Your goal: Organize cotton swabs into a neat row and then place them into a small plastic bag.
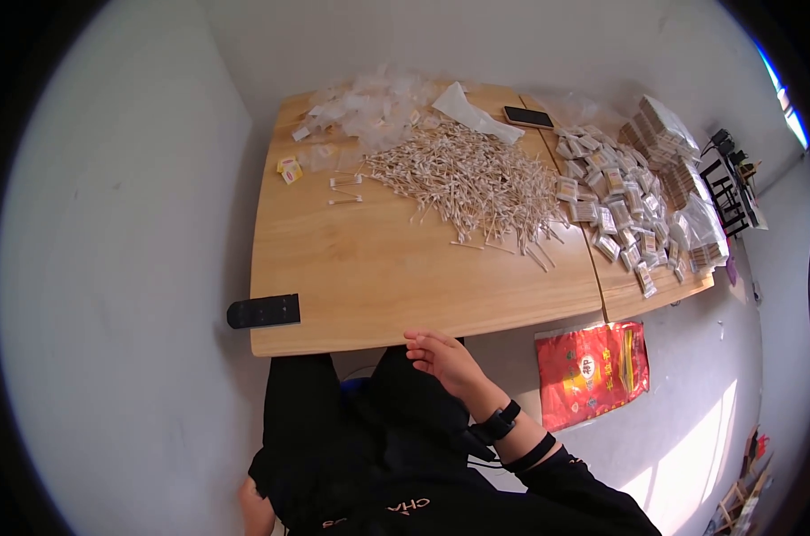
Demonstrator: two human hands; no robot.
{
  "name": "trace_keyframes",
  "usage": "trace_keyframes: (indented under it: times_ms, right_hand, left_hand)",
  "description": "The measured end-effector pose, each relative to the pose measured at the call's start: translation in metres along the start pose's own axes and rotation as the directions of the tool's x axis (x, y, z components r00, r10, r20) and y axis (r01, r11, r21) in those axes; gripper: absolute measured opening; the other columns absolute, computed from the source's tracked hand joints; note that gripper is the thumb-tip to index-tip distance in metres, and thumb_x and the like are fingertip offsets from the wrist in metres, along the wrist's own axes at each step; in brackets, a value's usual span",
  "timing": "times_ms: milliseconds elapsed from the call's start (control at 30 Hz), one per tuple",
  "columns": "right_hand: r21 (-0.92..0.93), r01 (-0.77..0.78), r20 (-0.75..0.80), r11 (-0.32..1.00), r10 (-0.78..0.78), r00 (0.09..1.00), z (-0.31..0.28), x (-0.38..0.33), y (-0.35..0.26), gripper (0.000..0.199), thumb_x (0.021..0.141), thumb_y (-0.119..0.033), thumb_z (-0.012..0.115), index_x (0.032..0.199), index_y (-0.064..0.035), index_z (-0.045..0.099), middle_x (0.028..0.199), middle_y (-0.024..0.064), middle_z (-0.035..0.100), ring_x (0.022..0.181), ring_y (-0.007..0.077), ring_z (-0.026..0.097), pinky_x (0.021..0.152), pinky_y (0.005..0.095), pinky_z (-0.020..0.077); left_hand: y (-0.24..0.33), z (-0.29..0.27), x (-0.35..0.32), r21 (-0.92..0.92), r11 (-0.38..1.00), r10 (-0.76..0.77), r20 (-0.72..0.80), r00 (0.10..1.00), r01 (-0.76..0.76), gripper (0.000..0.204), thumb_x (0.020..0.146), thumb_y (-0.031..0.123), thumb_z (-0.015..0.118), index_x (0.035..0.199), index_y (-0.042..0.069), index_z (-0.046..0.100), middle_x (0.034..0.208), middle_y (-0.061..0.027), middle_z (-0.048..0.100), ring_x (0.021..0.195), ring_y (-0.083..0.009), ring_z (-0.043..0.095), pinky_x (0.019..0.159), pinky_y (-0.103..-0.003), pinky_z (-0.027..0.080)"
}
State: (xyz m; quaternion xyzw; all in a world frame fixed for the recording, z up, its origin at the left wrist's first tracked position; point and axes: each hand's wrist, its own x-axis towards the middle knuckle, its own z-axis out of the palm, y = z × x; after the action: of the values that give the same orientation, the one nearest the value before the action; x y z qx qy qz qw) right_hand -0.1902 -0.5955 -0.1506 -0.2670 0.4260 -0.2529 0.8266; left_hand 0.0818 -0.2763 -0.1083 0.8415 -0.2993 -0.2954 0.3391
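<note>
My right hand (442, 359) hovers over my lap at the table's front edge. Its fingers are loosely bent, with nothing visible in them, so it is open. Of my left arm only a bit of bare skin shows at the lower left; the left hand is out of sight. Beyond the right hand, a large heap of loose cotton swabs (476, 179) lies across the wooden table (369, 286). Several single swabs lie apart along the heap's near and left sides. Behind it, to the left, is a pile of clear plastic bags (378, 103).
Small packs of swabs (610, 192) fill the right side, beside stacked bundles (664, 134). A phone (528, 117) lies at the back, yellow labels (289, 170) at the left. A black remote-like object (264, 311) overhangs the left edge. A red bag (592, 375) lies on the floor.
</note>
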Motion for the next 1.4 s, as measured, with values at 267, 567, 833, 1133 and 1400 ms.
trace_keyframes:
  times_ms: [267, 567, 833, 1133, 1400]
  right_hand:
    - [-0.003, -0.044, -0.014, 0.999, 0.044, 0.999, -0.003, 0.003, 0.009, 0.032, 0.094, -0.019, 0.052, 0.121, -0.0025, 0.055, 0.097, 0.0015, 0.060, 0.090, 0.0090, 0.058, 0.079, 0.0241, 0.0473]
    - [-0.147, -0.016, -0.029, 0.989, 0.012, 1.000, 0.016, 0.056, -0.017, 0.029, 0.093, -0.023, 0.056, 0.115, -0.0038, 0.060, 0.097, 0.0006, 0.059, 0.089, 0.0085, 0.056, 0.078, 0.0230, 0.0451]
    - [-0.024, 0.743, 0.615, 0.669, -0.576, 0.539, 0.121, -0.002, -0.143, 0.010, 0.085, -0.013, 0.068, 0.090, -0.0046, 0.065, 0.087, 0.0073, 0.060, 0.085, 0.0234, 0.056, 0.076, 0.0315, 0.0438]
    - [0.458, 0.658, 0.714, 0.598, -0.689, 0.128, 0.160, -0.015, -0.190, 0.005, 0.086, -0.010, 0.067, 0.082, -0.0084, 0.070, 0.091, 0.0059, 0.061, 0.073, 0.0156, 0.061, 0.060, 0.0266, 0.0466]
    - [0.507, 0.563, 0.698, 0.653, -0.694, 0.176, 0.168, -0.006, -0.183, 0.009, 0.088, -0.010, 0.064, 0.081, -0.0085, 0.070, 0.091, 0.0065, 0.061, 0.071, 0.0167, 0.062, 0.058, 0.0276, 0.0474]
  left_hand:
    - [-0.019, 0.005, 0.004, 0.023, 0.999, -0.039, -0.143, 0.989, 0.043, 0.016, 0.083, 0.003, 0.062, 0.098, -0.004, 0.062, 0.083, -0.0045, 0.063, 0.082, -0.0123, 0.059, 0.075, -0.025, 0.048]
    - [0.095, -0.047, 0.101, 0.489, 0.773, -0.028, 0.663, 0.748, -0.404, 0.030, 0.069, 0.007, 0.072, 0.097, 0.004, 0.062, 0.092, -0.0112, 0.059, 0.078, -0.0250, 0.060, 0.070, -0.038, 0.047]
    - [0.228, 0.021, 0.183, -0.012, 0.775, 0.611, 0.265, 0.746, -0.631, 0.015, 0.075, 0.000, 0.068, 0.088, 0.004, 0.064, 0.086, -0.0110, 0.064, 0.077, -0.0275, 0.062, 0.067, -0.036, 0.049]
    - [0.275, 0.050, 0.209, -0.458, 0.553, 0.823, 0.167, 0.544, -0.696, 0.010, 0.071, -0.003, 0.067, 0.077, 0.002, 0.062, 0.078, -0.0113, 0.065, 0.068, -0.0194, 0.062, 0.053, -0.029, 0.042]
    - [0.311, 0.015, 0.197, -0.981, 0.047, 0.994, 0.027, 0.109, -0.188, 0.006, 0.085, 0.006, 0.062, 0.082, 0.006, 0.067, 0.091, -0.0113, 0.067, 0.077, -0.0217, 0.064, 0.069, -0.030, 0.040]
